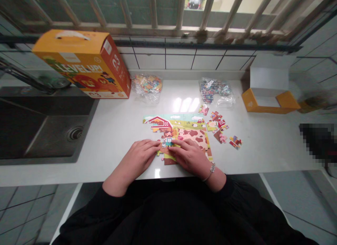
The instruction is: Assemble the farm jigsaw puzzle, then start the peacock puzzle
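Observation:
A partly assembled farm jigsaw puzzle (pixel 193 125) lies flat on the white counter, with a spotted cow, a red barn and a farmer in its picture. Its left side has an uneven edge with gaps. My left hand (pixel 142 152) is at that edge, fingers pressed together and their tips on a puzzle piece (pixel 159 152) below the barn. Over the lower middle of the puzzle rests my right hand (pixel 189 154), its fingers stretched out and slightly apart, index finger and thumb touching the pieces near the farmer. Several loose puzzle pieces (pixel 221 137) are scattered to the right.
Behind the puzzle are two clear bags of pieces, one orange-toned (pixel 147 85) and one blue-toned (pixel 217 90). An orange puzzle box (pixel 86 67) stands back left beside a dark sink (pixel 58 132). An opened small orange box (pixel 270 101) sits back right.

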A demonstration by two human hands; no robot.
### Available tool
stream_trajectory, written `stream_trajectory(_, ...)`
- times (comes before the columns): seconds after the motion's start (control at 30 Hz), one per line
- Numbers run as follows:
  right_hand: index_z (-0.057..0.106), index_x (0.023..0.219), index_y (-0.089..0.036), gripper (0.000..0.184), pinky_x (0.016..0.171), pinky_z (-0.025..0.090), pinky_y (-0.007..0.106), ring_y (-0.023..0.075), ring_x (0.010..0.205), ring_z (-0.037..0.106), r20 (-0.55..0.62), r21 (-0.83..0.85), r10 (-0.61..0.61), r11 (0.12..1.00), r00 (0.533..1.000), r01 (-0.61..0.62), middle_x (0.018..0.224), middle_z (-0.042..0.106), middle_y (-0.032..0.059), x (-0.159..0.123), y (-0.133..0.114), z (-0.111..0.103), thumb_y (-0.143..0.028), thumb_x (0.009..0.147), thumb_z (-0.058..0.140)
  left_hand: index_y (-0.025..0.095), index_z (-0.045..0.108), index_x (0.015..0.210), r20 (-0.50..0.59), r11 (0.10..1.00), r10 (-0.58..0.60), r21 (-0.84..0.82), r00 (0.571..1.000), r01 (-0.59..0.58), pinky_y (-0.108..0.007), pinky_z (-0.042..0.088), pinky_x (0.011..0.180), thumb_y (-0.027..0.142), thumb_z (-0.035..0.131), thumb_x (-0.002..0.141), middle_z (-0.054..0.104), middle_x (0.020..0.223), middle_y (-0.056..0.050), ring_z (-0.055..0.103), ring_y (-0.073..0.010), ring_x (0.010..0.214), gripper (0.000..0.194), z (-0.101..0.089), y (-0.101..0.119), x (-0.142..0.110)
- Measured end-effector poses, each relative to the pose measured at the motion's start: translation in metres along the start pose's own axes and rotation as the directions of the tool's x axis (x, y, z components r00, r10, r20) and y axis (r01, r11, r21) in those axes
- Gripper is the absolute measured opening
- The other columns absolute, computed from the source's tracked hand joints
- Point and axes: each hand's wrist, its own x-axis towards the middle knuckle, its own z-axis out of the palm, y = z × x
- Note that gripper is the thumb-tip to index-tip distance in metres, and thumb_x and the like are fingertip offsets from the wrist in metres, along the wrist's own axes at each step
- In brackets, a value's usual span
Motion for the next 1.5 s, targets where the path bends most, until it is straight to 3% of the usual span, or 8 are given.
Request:
stream_trajectory(0.27, 0.073, 0.139, -0.029, 0.032, 0.101, 0.056, 0.048, 0.0272, 0.113, 0.065, -0.006, -0.012, -0.005, 1.0, 1.0, 0.005, 0.154, 0.069, 0.005, -0.001, 0.001, 0.002, -0.027, 0.109, 0.063, 0.036, 0.072, 0.145, 0.018, 0.997, 0.03, 0.073, 0.999, -0.031, -0.05, 0.053, 0.107, 0.022, 0.059, 0.111, 0.07, 0.153, -0.007, 0.067, -0.0293, 0.134, 0.039, 0.004, -0.004, -0.002)
stream_trajectory(0.5, 0.074, 0.138, -0.028, 0.031, 0.101, 0.056, 0.046, 0.0264, 0.112, 0.065, -0.005, -0.005, -0.001, 1.0, 1.0, 0.001, 0.153, 0.07, 0.0057, 0.0, 0.0, 0.002, -0.028, 0.109, 0.064, 0.029, 0.07, 0.148, -0.041, 0.995, 0.045, 0.087, 0.998, -0.041, -0.051, 0.057, 0.107, 0.018, 0.06, 0.11, 0.067, 0.153, -0.015, 0.065, -0.0318, 0.135, 0.041, 0.019, 0.002, -0.007)
stream_trajectory(0.93, 0.074, 0.138, -0.029, 0.032, 0.102, 0.056, 0.047, 0.0269, 0.113, 0.065, -0.016, -0.008, -0.001, 1.0, 1.0, 0.001, 0.152, 0.071, 0.0059, -0.002, 0.001, 0.004, -0.025, 0.107, 0.065, 0.024, 0.066, 0.151, -0.022, 0.987, 0.058, 0.151, 0.998, -0.054, -0.048, 0.055, 0.104, 0.014, 0.053, 0.111, 0.067, 0.158, -0.01, 0.067, -0.0306, 0.137, 0.043, 0.014, 0.008, -0.004)
stream_trajectory(1.23, 0.074, 0.138, -0.027, 0.032, 0.101, 0.057, 0.047, 0.027, 0.113, 0.065, -0.017, 0.001, -0.002, 1.0, 1.0, 0.002, 0.152, 0.071, 0.006, -0.001, 0.002, 0.004, -0.025, 0.107, 0.064, 0.026, 0.076, 0.134, -0.031, 0.996, 0.051, 0.081, 0.998, -0.049, -0.051, 0.053, 0.111, 0.02, 0.055, 0.112, 0.069, 0.155, -0.01, 0.065, -0.0297, 0.14, 0.031, 0.013, 0.005, -0.005)
stream_trajectory(1.5, 0.074, 0.137, -0.028, 0.032, 0.102, 0.057, 0.047, 0.0266, 0.113, 0.066, -0.011, 0.005, 0.005, 1.0, 1.0, -0.005, 0.152, 0.07, 0.0066, -0.001, 0.002, 0.004, -0.026, 0.107, 0.064, 0.029, 0.076, 0.135, 0.009, 0.995, 0.061, 0.074, 0.998, -0.062, -0.051, 0.05, 0.111, 0.021, 0.054, 0.113, 0.068, 0.157, -0.007, 0.065, -0.0287, 0.142, 0.032, 0.01, 0.0, -0.001)
